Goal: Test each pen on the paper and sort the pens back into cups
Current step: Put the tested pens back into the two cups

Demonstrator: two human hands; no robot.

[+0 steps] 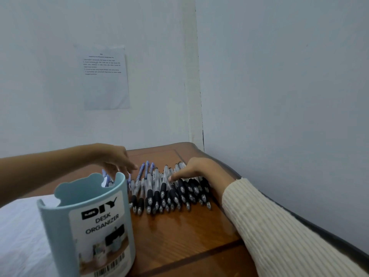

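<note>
Pressing fingers, right: the fingertips (174, 178) of the right hand (196, 168) lie stretched out on top of the pen row and touch the clear barrels. None is curled round a pen.
Hovering fingers, left: the fingers (127, 165) of the left hand (114, 157) are spread and loose, blurred, and hold nothing. The lower tips are hidden behind the cup rim, so I cannot tell whether they touch the pens there.
Black-grip pens (169, 191): packed side by side on the table, with tips toward 6 o'clock and back ends toward 12 o'clock, under the right hand.
Blue pens (146, 168): at 10 o'clock of the black-grip row, between the two hands. Some are hidden behind the cup.
Desk organizer cup (87, 220): light blue and upright, at 8 o'clock from the pens and closest to the camera. Its label reads "DIY DESK ORGANIZER", and it blocks the leftmost pens from view.
White paper (18, 226): on the table at 9 o'clock of the cup, which covers its right edge.
Cream ribbed sleeve (279, 236): runs from the right wrist toward 5 o'clock, over the table's right side.
Bare left forearm (50, 168): enters from 9 o'clock, above the cup.
Wooden table (179, 236): brown, with a dark inlaid line, set into the room corner.
Printed notice (105, 76): on the wall at 12 o'clock above the left hand, with text too small to read.
</note>
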